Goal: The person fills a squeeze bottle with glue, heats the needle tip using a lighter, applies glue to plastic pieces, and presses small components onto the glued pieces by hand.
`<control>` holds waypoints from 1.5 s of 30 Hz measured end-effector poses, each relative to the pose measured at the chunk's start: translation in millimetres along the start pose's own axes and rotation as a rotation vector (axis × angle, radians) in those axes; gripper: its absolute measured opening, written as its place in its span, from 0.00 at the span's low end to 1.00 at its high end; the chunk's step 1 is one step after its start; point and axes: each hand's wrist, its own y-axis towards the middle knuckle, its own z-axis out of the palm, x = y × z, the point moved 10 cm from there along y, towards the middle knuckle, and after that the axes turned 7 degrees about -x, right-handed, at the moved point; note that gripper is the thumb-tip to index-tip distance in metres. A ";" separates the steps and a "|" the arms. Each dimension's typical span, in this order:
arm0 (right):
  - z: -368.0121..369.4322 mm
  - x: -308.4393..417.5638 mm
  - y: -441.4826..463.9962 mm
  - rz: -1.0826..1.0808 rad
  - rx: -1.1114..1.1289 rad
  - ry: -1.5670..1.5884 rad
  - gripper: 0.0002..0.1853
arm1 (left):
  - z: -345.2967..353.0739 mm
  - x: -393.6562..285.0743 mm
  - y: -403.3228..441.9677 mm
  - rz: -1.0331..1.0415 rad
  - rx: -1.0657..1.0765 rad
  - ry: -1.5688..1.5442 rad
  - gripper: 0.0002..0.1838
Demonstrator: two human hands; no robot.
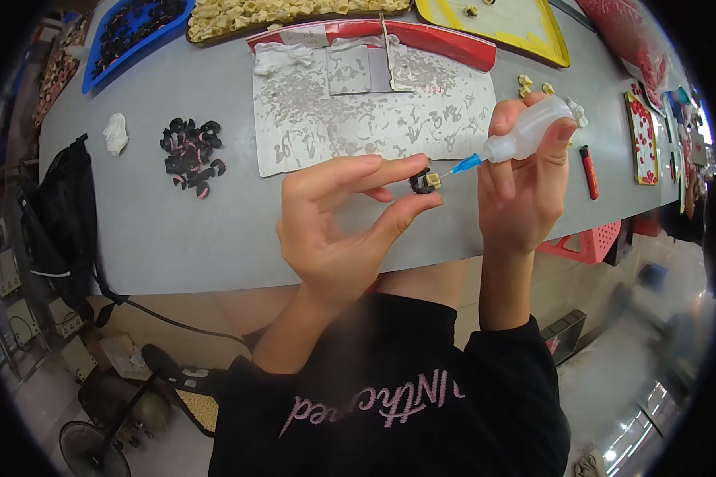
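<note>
Between thumb and fingertips, my left hand (334, 215) pinches a small black curved piece (418, 182) with a cream, block-like part (432, 181) on its right side. My right hand (521, 187) is wrapped round a translucent squeeze bottle (533, 129), tilted so its blue needle tip (465, 164) points down-left at the cream part. The needle's end is at or very near that part; contact is too small to tell. Beneath and behind the hands lies a white sheet (310, 135) covered in grey marks.
Loose black curved pieces (189, 151) lie to the left, near a crumpled white tissue (116, 133). Along the back stand a blue tray (103, 60), a tray of cream pieces (294, 11) and a yellow-edged tray (525, 36). A red marker-like tube (589, 171) lies at right.
</note>
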 end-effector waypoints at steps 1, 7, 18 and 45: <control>0.4 -0.5 -0.1 0.001 0.005 0.006 0.22 | -0.2 0.1 -0.2 0.004 -0.001 -0.002 0.31; 2.1 -2.1 -0.5 0.000 0.024 0.012 0.21 | -1.2 -0.9 0.4 0.018 -0.009 0.008 0.32; 3.9 -6.0 -1.6 0.019 0.048 0.049 0.21 | -2.1 -1.4 0.7 0.029 -0.005 0.024 0.33; 3.7 -10.5 0.0 0.036 0.026 0.032 0.22 | -1.2 -4.0 0.3 0.053 0.006 -0.004 0.35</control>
